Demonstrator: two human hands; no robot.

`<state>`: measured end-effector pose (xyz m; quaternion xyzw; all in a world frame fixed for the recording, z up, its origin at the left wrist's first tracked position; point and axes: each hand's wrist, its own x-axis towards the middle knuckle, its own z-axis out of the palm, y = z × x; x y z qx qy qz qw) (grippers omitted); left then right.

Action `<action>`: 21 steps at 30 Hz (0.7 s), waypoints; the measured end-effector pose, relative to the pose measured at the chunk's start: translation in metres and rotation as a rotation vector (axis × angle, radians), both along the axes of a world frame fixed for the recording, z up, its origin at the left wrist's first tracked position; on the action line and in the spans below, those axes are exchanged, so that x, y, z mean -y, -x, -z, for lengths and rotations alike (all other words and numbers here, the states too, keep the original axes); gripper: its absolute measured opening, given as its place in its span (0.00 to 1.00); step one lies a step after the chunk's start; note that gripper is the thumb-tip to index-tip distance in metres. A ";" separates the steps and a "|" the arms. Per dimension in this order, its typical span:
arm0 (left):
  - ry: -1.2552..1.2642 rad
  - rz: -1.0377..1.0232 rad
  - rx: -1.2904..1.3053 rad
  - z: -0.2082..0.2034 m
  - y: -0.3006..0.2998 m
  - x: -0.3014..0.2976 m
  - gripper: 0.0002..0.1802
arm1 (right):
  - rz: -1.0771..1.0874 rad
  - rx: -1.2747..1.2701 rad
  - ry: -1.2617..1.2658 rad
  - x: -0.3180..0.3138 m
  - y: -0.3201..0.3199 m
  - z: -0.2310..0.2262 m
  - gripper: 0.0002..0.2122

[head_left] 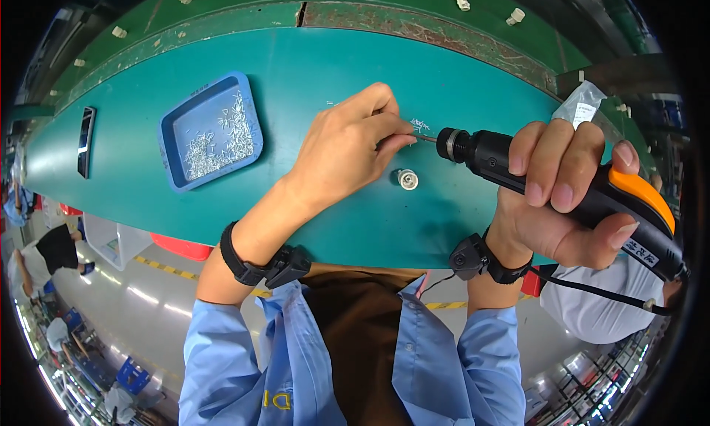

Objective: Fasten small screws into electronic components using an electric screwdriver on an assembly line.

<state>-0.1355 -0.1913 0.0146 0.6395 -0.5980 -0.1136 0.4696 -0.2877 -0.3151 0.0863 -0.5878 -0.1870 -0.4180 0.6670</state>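
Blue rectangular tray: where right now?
The blue rectangular tray lies on the green tabletop, left in the head view, between the flat black device and the left hand.

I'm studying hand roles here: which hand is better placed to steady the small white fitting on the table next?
Probably the left hand: it is close by the white fitting, whereas the right hand is wrapped around the electric screwdriver.
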 end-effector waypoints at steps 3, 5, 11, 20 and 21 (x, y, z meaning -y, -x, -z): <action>-0.015 0.010 0.039 -0.002 0.000 0.000 0.07 | 0.011 -0.007 0.015 -0.002 0.000 -0.001 0.25; -0.021 0.017 0.105 -0.003 0.001 -0.001 0.07 | 0.010 -0.014 0.023 -0.006 0.000 -0.001 0.25; 0.011 0.062 0.101 -0.006 0.001 -0.004 0.16 | 0.001 -0.039 0.038 -0.015 0.003 -0.006 0.28; -0.182 0.247 -0.214 -0.013 0.003 -0.021 0.21 | 0.066 -0.132 -0.036 -0.015 0.030 -0.028 0.30; -0.182 0.252 -0.185 -0.009 0.006 -0.021 0.21 | 0.043 -0.158 -0.023 -0.017 0.031 -0.029 0.30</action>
